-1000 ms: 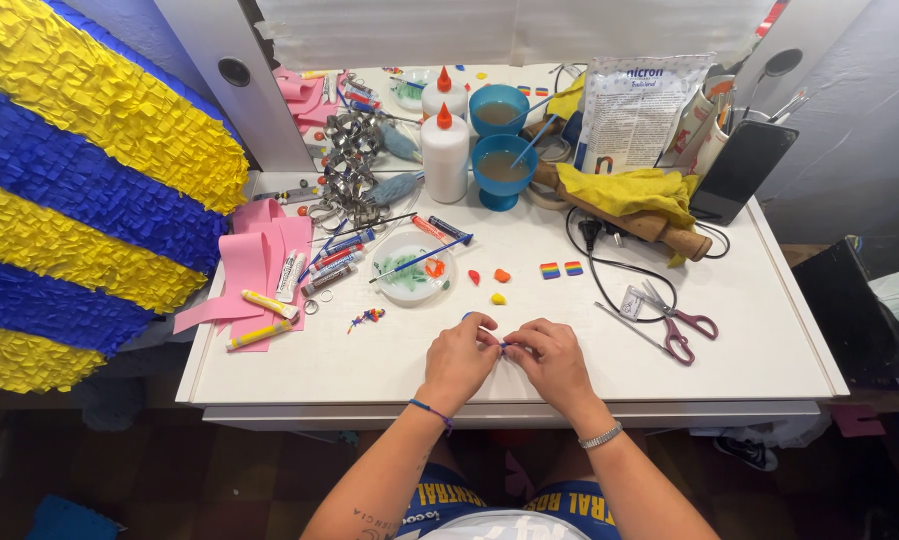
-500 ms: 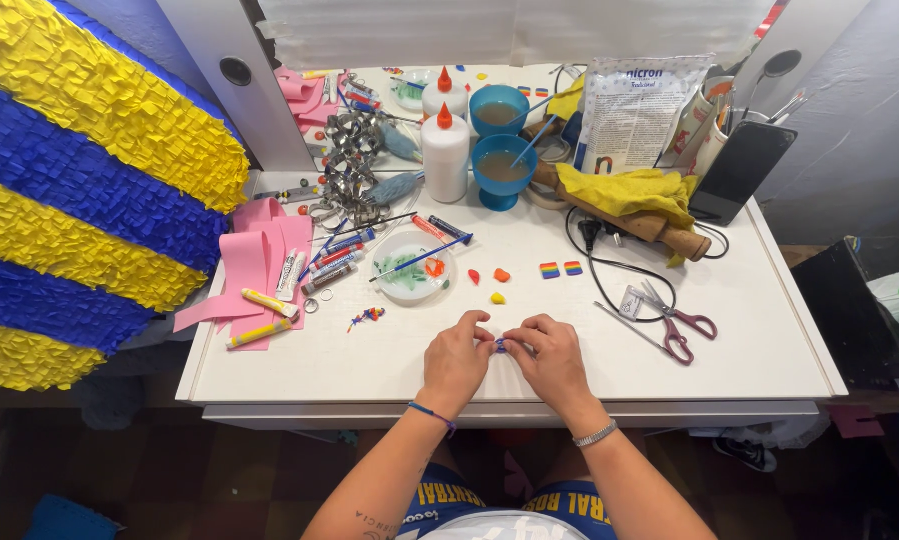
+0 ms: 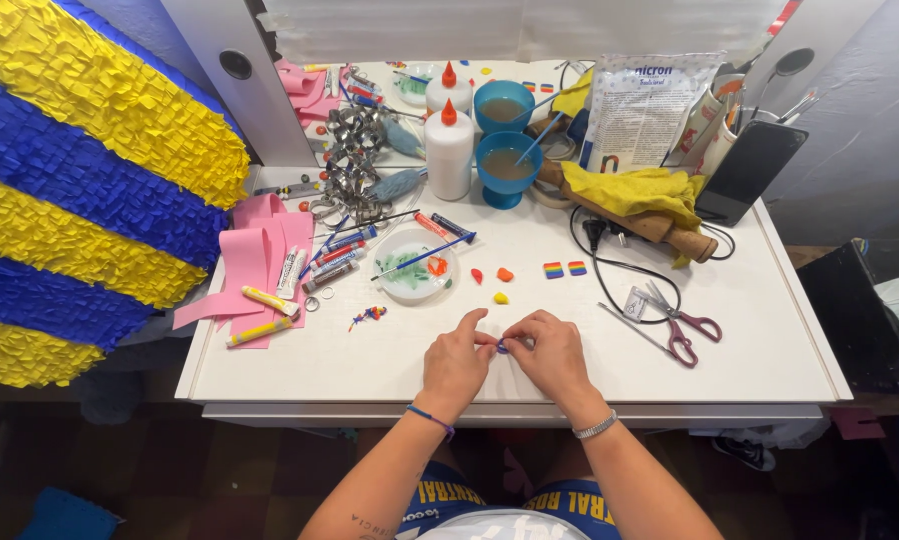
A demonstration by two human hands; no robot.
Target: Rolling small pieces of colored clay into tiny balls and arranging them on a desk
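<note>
1. Blue clay piece (image 3: pixel 503 347), very small, sits pinched between the fingertips of both hands just above the near part of the white worktop (image 3: pixel 750 350).
2. Left hand (image 3: pixel 457 360) is closed narrowly on the piece from its left side, with a blue band at the wrist.
3. Right hand (image 3: pixel 553 354) is closed narrowly on the same piece from its right side, with a metal bracelet at the wrist.
4. Far left, a large fringed yellow and blue paper shape (image 3: pixel 80 190) leans over the worktop's edge.
5. Pink sheets (image 3: pixel 260 255) lie beside it, with yellow tubes (image 3: pixel 270 300) on top and a row of small paint tubes (image 3: pixel 332 262) just right of them.
6. A white dish (image 3: pixel 415 275) with green smears carries a blue brush (image 3: pixel 425 256); a pile of metal cutters (image 3: pixel 355 170) lies behind it.
7. Small orange and yellow clay bits (image 3: pixel 498 282) lie between the dish and the hands; two tiny rainbow pieces (image 3: pixel 565 269) sit to their right.
8. At the back stand a white glue bottle (image 3: pixel 450 150) with a red cap and a blue cup (image 3: pixel 509 168).
9. A yellow cloth (image 3: pixel 635 190) drapes over a wooden roller (image 3: pixel 660 230); behind it stands a white printed bag (image 3: pixel 640 105).
10. Pink-handled scissors (image 3: pixel 682 322) lie well to the right of the hands, near a black cable (image 3: pixel 610 265).
11. A dark phone (image 3: pixel 745 170) leans at the right back corner.
</note>
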